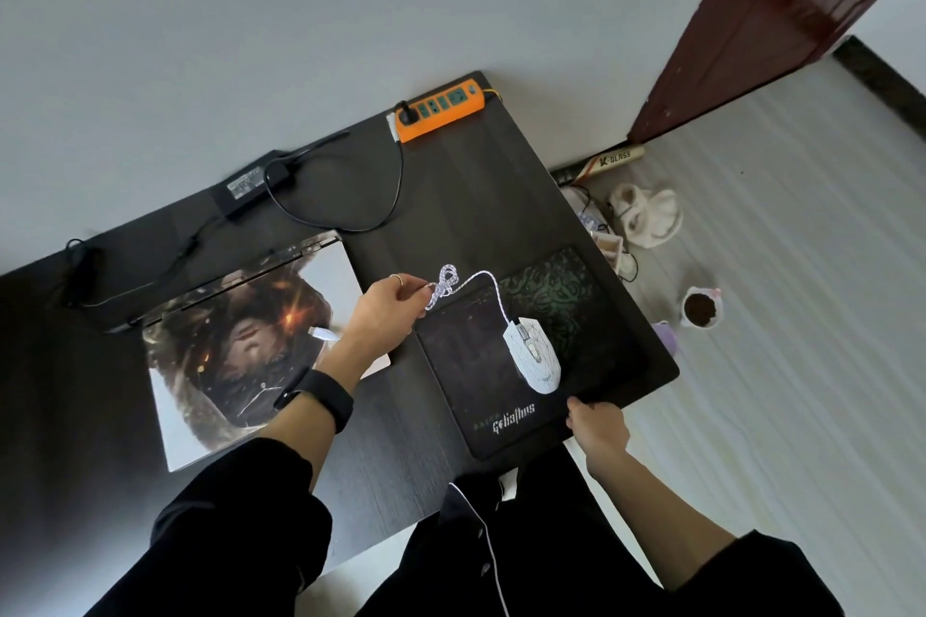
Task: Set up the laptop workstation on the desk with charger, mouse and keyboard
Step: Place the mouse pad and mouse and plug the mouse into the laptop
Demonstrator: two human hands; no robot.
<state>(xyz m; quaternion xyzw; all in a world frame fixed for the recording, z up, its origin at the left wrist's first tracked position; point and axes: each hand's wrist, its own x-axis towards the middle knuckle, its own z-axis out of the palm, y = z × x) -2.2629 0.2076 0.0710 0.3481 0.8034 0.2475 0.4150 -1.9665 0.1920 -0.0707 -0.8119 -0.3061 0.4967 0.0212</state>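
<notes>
A closed laptop (pixel 240 346) with a picture on its lid lies on the dark desk (pixel 451 195). To its right a white mouse (pixel 533 356) sits on a black mouse pad (pixel 501 426). My left hand (pixel 383 316) pinches the bundled white mouse cable (pixel 441 288) above the pad's left edge; the cable's USB plug (pixel 323 333) sticks out below my palm. My right hand (pixel 596 426) grips the pad's near right corner. The black charger brick (pixel 250 188) lies at the back, its cord plugged into an orange power strip (pixel 441 108).
The desk stands against a grey wall. Right of the desk, on the floor, are white slippers (pixel 646 215), a small cup of dark stuff (pixel 701 308), cables and a bat-like stick (pixel 609 160). A dark red door (pixel 781 25) stands at the upper right.
</notes>
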